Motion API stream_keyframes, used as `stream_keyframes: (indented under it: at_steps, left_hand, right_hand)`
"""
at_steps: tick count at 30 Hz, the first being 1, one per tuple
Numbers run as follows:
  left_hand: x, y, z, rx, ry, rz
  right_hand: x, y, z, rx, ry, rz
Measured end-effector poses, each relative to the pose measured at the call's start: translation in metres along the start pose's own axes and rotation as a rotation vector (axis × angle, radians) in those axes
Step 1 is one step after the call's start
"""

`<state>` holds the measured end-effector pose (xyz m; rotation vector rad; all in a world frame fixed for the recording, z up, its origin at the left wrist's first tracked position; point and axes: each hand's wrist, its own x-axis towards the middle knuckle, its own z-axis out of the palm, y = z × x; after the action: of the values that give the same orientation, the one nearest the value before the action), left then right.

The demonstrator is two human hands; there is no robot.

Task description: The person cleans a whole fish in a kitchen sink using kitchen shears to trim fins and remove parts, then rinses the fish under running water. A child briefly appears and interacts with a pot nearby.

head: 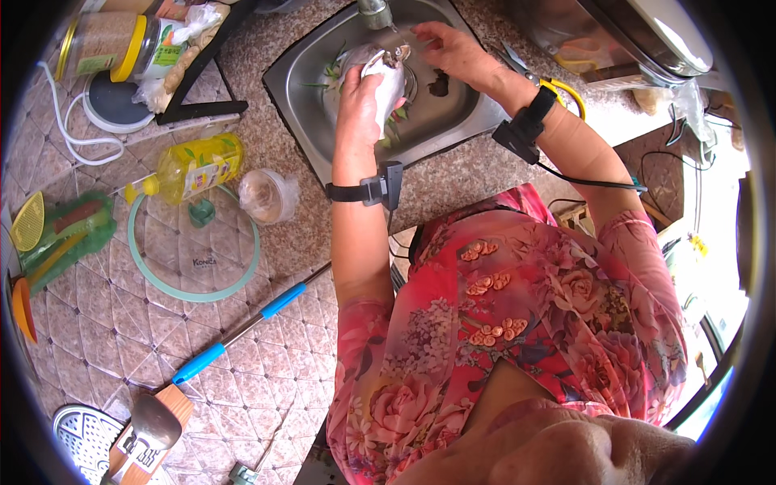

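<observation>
My left hand (361,100) grips a silvery-white fish (388,85) over the stainless steel sink (306,100). The fish's upper end looks cut open, with brownish flesh showing. Just to the right of that end, my right hand (451,51) is raised with its fingers apart and nothing visible in it. The metal faucet (374,13) hangs above both hands. A dark, wet-looking scrap (438,83) lies on the sink floor below my right hand. Green leaf pieces (332,70) are scattered in the basin. Behind the fish is a pale rounded thing, mostly hidden.
Scissors with yellow handles (567,94) lie right of the sink, partly behind my right forearm. Left on the counter are a yellow detergent bottle (203,167), a plastic-wrapped tub (264,195) and a glass lid (194,260). A blue-gripped pole (242,330) slants across the tiles.
</observation>
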<state>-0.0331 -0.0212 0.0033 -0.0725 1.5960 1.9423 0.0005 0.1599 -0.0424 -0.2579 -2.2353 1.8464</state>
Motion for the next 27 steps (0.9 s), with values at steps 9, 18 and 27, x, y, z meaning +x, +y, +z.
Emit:
stream_keyframes:
  at_steps: [9,18,27]
  left_hand:
    - [-0.009,0.002,0.005,-0.095,-0.194,-0.114]
    - [0.002,0.0,0.018,-0.032,-0.035,-0.067]
    - [0.006,-0.005,0.023,0.039,0.053,0.084]
  right_hand:
    - [-0.004,-0.023,0.0,0.127,-0.281,0.346]
    - [-0.004,-0.027,0.003,0.139,-0.3,0.229]
    - [-0.001,-0.028,0.01,0.406,-0.174,0.363]
